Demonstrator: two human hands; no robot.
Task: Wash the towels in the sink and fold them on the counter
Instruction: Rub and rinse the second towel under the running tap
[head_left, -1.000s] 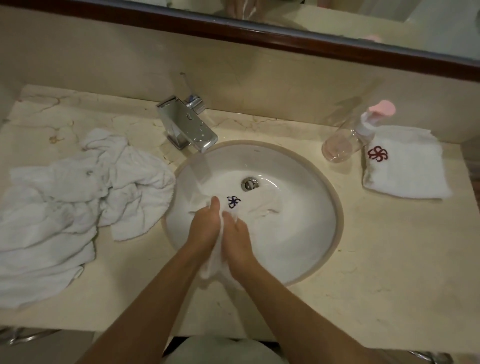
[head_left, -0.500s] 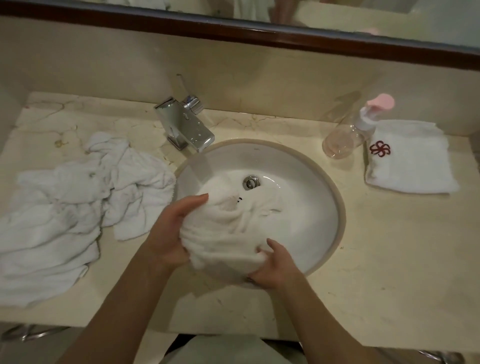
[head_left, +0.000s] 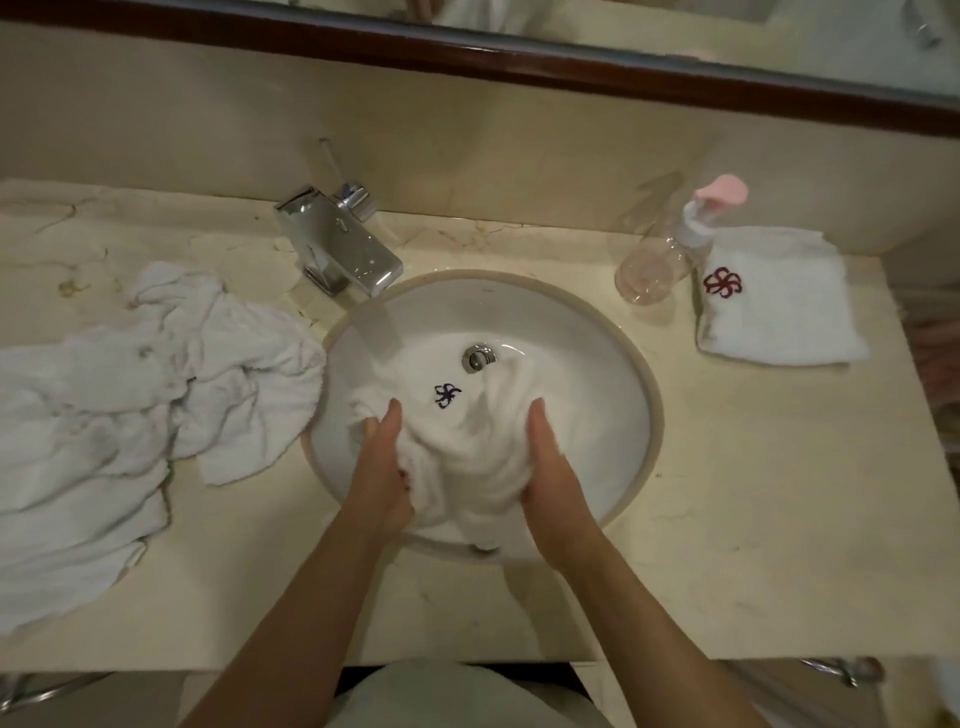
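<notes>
no readable text, only embroidered flower emblems

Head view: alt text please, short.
Both hands, left and right, grip a white towel in the sink. A crumpled towel pile lies on the counter's left; a folded towel and pump bottle sit right.

Single head view, close above the sink (head_left: 631, 364), facing steeply down, counter (head_left: 727, 545) on both sides, mirror frame (head_left: 519, 60) beyond.
</notes>
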